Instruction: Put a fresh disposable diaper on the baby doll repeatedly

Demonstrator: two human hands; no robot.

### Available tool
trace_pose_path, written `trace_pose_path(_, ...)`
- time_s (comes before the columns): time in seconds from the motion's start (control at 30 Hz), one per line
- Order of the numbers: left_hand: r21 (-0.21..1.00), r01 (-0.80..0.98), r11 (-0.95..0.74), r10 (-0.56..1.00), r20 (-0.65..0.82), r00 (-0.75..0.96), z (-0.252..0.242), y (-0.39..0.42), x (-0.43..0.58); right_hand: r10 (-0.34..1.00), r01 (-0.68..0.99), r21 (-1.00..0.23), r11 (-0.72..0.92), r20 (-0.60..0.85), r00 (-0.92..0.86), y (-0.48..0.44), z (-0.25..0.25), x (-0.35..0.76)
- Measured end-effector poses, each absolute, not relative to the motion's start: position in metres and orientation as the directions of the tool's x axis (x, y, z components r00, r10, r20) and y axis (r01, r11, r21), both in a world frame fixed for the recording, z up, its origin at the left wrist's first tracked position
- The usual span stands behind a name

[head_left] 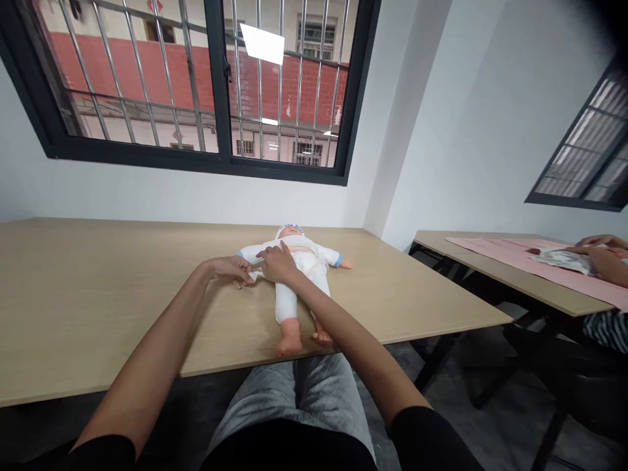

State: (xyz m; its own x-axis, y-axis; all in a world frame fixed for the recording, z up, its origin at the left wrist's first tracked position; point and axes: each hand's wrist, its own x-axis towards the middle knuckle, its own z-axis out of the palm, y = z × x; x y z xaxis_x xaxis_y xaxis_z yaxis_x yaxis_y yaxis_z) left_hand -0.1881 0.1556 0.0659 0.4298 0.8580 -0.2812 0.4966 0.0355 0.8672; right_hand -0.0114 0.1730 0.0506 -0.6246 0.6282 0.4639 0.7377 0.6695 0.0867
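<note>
A baby doll [304, 260] in a white outfit with blue cuffs lies on its back on the wooden table [147, 294]. Its head points toward the window and its bare feet reach the near edge. Beside the doll's outstretched arm at the left, my left hand [233, 269] pinches a small piece of white cloth [255, 277] at the doll's side. My right hand [278, 263] rests over the side of the doll's torso, fingers apart. Whatever lies beneath that palm is hidden. Colored print shows on the outfit's chest.
A barred window [220, 157] is set in the wall behind the table. At the right, a second table [520, 278] carries a pink cloth [490, 247]. Another person's hands [606, 255] are there on white fabric [564, 260]. A dark chair [574, 373] stands near it.
</note>
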Motion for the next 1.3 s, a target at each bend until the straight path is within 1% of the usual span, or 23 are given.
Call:
trace_pose_path(0.07, 0.898, 0.438, 0.034, 0.861, -0.249, 0.443, 0.066, 0.156, -0.193, 0.621, 0.719, 0.002, 0.695, 0.502, -0.602, 0.170, 0.054, -0.008)
trace_pose_path(0.13, 0.914, 0.403, 0.042, 0.856, -0.241, 0.458, 0.067, 0.157, -0.198, 0.619, 0.703, -0.020, 0.711, 0.493, -0.612, 0.169, 0.056, -0.005)
trace_pose_path(0.3, 0.912, 0.410, -0.006, 0.854, -0.208, 0.476, 0.072, 0.155, -0.207, 0.611, 0.695, 0.024, 0.719, 0.455, -0.648, 0.172, 0.051, -0.007)
trace_pose_path(0.5, 0.923, 0.383, -0.027, 0.864, -0.171, 0.473, 0.072, 0.152, -0.207, 0.611, 0.752, 0.106, 0.651, 0.514, -0.602, 0.174, 0.046, -0.010)
trace_pose_path(0.63, 0.924, 0.380, -0.049, 0.861, -0.154, 0.485, 0.068, 0.156, -0.206, 0.607, 0.774, 0.115, 0.623, 0.552, -0.571, 0.176, 0.044, -0.010)
trace_pose_path(0.7, 0.935, 0.351, -0.049, 0.849, -0.146, 0.507, 0.065, 0.160, -0.207, 0.606, 0.769, 0.106, 0.630, 0.552, -0.572, 0.177, 0.044, -0.009)
trace_pose_path(0.77, 0.953, 0.301, -0.037, 0.845, -0.131, 0.518, 0.060, 0.164, -0.208, 0.611, 0.760, 0.078, 0.646, 0.544, -0.575, 0.176, 0.045, -0.008)
trace_pose_path(0.83, 0.965, 0.261, -0.016, 0.859, -0.120, 0.497, 0.056, 0.169, -0.209, 0.607, 0.744, 0.021, 0.668, 0.563, -0.561, 0.174, 0.048, -0.008)
trace_pose_path(0.97, 0.984, 0.173, 0.045, 0.879, -0.121, 0.461, 0.055, 0.175, -0.212, 0.550, 0.692, -0.090, 0.716, 0.683, -0.481, 0.170, 0.056, -0.006)
trace_pose_path(1.07, 0.993, 0.096, 0.068, 0.878, -0.105, 0.468, 0.058, 0.176, -0.213, 0.561, 0.723, -0.127, 0.679, 0.726, -0.399, 0.171, 0.059, 0.003)
trace_pose_path(1.17, 1.000, 0.024, 0.009, 0.896, -0.019, 0.443, 0.063, 0.174, -0.205, 0.616, 0.764, -0.146, 0.629, 0.692, -0.375, 0.176, 0.055, 0.015)
trace_pose_path(1.3, 0.985, -0.118, -0.130, 0.930, 0.162, 0.330, 0.068, 0.166, -0.171, 0.679, 0.753, -0.191, 0.629, 0.607, -0.413, 0.180, 0.045, 0.022)
